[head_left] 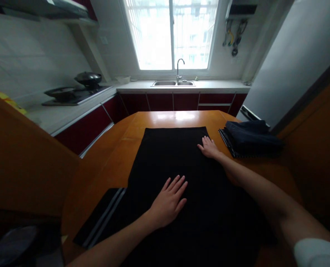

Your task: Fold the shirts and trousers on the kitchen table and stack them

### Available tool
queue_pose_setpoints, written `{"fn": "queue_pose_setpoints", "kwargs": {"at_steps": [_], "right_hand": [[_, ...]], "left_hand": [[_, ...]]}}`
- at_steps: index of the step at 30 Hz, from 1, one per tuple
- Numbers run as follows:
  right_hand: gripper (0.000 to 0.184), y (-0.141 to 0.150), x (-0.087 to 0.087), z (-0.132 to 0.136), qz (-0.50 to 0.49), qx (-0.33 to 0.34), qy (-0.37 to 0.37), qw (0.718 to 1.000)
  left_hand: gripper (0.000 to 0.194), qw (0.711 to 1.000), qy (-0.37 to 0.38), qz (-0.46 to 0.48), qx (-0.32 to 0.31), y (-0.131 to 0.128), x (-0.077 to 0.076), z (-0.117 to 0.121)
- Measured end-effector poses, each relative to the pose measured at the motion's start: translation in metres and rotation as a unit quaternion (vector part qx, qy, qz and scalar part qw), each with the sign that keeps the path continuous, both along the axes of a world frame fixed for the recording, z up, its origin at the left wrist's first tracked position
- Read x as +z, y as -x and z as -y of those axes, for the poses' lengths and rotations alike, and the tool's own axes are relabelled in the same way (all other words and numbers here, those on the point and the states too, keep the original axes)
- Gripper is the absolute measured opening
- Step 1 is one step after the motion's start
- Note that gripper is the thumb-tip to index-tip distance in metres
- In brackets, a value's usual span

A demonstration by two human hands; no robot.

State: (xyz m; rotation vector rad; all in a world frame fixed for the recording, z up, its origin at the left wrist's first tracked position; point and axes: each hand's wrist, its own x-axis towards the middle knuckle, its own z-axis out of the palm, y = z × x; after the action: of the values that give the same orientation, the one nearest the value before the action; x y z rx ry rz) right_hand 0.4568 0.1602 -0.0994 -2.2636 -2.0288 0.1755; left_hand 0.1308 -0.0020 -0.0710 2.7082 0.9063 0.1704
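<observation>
And the garment (176,155) runs right off the bottom edge, near end out of sight, right side lost in shadow! The left hand (167,204) covers one patch of cloth, the right hand (208,147) another; the left forearm (117,244) is chopped by the bottom edge, the pale sleeve (317,252) by the right. Over to the pile (251,137): too dark to count the layers! Down in the left corner, a blurred shape (14,241), impossible to name. Up top, hood (42,9), window (153,37), heater (241,11) and fridge (287,63) are all cut off, and the view outside is washed out!
</observation>
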Motion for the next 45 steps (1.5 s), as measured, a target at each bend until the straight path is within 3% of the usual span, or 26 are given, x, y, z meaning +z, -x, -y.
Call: {"fn": "queue_pose_setpoints", "kwargs": {"at_steps": [5,9,14,18,21,24,27,30,33,38,41,45], "right_hand": [[0.074,-0.017,0.004,-0.06,-0.005,-0.033,0.0,0.999],[0.07,-0.032,0.006,-0.087,-0.016,-0.04,-0.004,0.999],[0.068,-0.031,0.013,-0.094,-0.019,-0.057,-0.033,0.998],[0.07,0.007,0.015,-0.08,-0.019,-0.07,-0.069,0.995],[0.068,0.054,0.011,-0.055,-0.033,0.012,-0.059,0.998],[0.066,0.094,0.005,-0.025,-0.057,0.205,-0.036,0.976],[0.07,0.107,0.0,-0.01,-0.063,0.275,-0.035,0.959],[0.071,0.086,-0.001,-0.021,-0.05,0.224,-0.034,0.973],[0.07,0.045,0.001,-0.047,-0.022,0.097,-0.008,0.995],[0.073,-0.008,0.01,-0.078,-0.005,-0.01,0.007,1.0],[0.077,-0.01,0.012,-0.084,0.003,-0.047,0.007,0.999],[0.086,0.012,0.003,-0.076,0.01,-0.098,-0.005,0.995]], "left_hand": [[0.059,1.0,0.022,0.0,-0.001,0.0,0.006,0.001],[0.061,0.999,0.038,0.001,-0.002,0.0,0.009,0.001],[0.062,0.999,0.049,-0.004,-0.004,0.0,0.011,0.002],[0.061,0.999,0.037,-0.006,-0.005,0.0,0.01,0.003],[0.06,1.0,0.02,-0.009,-0.008,0.0,0.007,0.003],[0.059,1.0,0.007,-0.007,-0.007,-0.001,0.003,0.003],[0.058,1.0,-0.001,0.001,-0.007,-0.001,0.0,0.003],[0.059,1.0,-0.002,0.005,-0.009,0.0,0.0,0.002],[0.059,1.0,0.004,0.004,-0.012,0.001,0.001,0.002],[0.059,1.0,0.009,0.01,-0.013,0.002,-0.001,0.003],[0.06,1.0,0.01,0.017,-0.013,0.002,-0.004,0.003],[0.06,0.999,0.009,0.037,-0.01,0.003,-0.005,0.003]]}}
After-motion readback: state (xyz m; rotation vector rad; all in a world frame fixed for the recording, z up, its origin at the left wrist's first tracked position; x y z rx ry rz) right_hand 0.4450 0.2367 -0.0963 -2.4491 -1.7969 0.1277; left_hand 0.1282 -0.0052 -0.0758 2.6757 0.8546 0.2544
